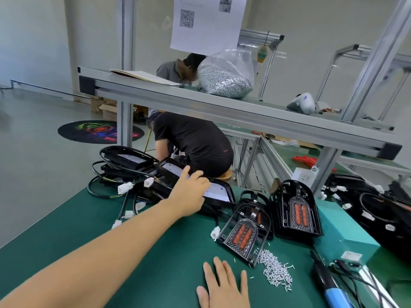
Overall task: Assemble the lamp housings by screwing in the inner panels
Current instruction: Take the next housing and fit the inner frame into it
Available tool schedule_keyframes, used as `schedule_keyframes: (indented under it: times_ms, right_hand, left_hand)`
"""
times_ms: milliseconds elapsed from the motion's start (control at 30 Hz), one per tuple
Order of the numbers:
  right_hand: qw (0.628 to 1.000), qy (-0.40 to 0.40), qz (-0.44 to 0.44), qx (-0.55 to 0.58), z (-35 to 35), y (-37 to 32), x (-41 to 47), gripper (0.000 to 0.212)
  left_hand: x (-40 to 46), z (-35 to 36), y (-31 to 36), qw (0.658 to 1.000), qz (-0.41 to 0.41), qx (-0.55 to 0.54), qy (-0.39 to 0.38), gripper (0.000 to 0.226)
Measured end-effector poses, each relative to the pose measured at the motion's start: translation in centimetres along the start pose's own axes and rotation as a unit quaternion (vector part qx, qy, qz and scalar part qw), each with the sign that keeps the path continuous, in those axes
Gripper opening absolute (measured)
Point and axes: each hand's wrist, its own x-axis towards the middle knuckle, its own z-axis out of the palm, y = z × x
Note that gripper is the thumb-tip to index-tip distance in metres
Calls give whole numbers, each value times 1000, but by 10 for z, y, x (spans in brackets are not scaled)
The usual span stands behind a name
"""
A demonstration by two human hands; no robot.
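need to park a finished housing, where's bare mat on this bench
Bare green mat lies near-left, under the left forearm, bordered by the cable pile. Crowded: loose screws, housings and teal box fill the right.

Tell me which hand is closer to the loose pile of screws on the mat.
The right hand. It rests flat on the green mat, just left of the pile of screws. The left hand is far off, reaching onto a lamp panel in the stack at the back.
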Motion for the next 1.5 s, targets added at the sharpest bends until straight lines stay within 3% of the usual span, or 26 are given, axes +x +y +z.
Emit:
schedule_keyframes:
  times_ms: [67,133,233,333,400,500,600,700,833,933,1033,1100,1233,1300,1500]
  right_hand:
    - [1000,-20,-1,8,0,3,-1,84]
    - [999,-51,-6,16,-1,6,0,61]
    - [997,-67,1,34,-1,7,1,64]
    - [998,-57,-15,12,-3,10,1,39]
    - [999,-52,-7,-1,-1,12,2,46]
    - [999,-25,24,13,-10,12,3,64]
    - [991,-5,22,132,-22,19,8,71]
    - [916,26,103,387,-32,33,14,53]
    - [759,38,208,616,-57,51,26,46]
    - [648,14,246,720,-71,63,40,39]
    - [514,-33,257,818,-82,65,52,58]
    - [462,-66,253,848,-85,64,60,64]
    - [349,-66,247,901,-82,61,69,54]
    - [335,-47,246,908,-80,60,71,49]
    - [381,11,246,891,-81,71,83,23]
  left_hand:
    - [3,8,18,999,25,13,-45,44]
    - [6,14,30,997,22,35,-68,35]
    - [11,14,34,997,-5,48,-54,20]
    - [11,5,34,998,-2,53,-33,19]
    - [11,-6,34,997,3,82,6,25]
    - [11,2,33,999,5,32,4,22]
    - [7,-9,37,997,8,29,68,22]
    - [-1,-16,44,988,21,-7,154,32]
    - [-13,-25,55,970,10,-45,238,33]
    - [-28,-29,59,955,12,-63,290,32]
    - [-46,-31,67,947,23,-67,314,27]
    - [-57,-32,72,943,34,-63,324,22]
    - [-72,-33,87,937,42,-99,332,19]
    - [-76,-32,94,935,49,-131,327,23]
    - [-86,-31,87,924,41,-247,291,55]
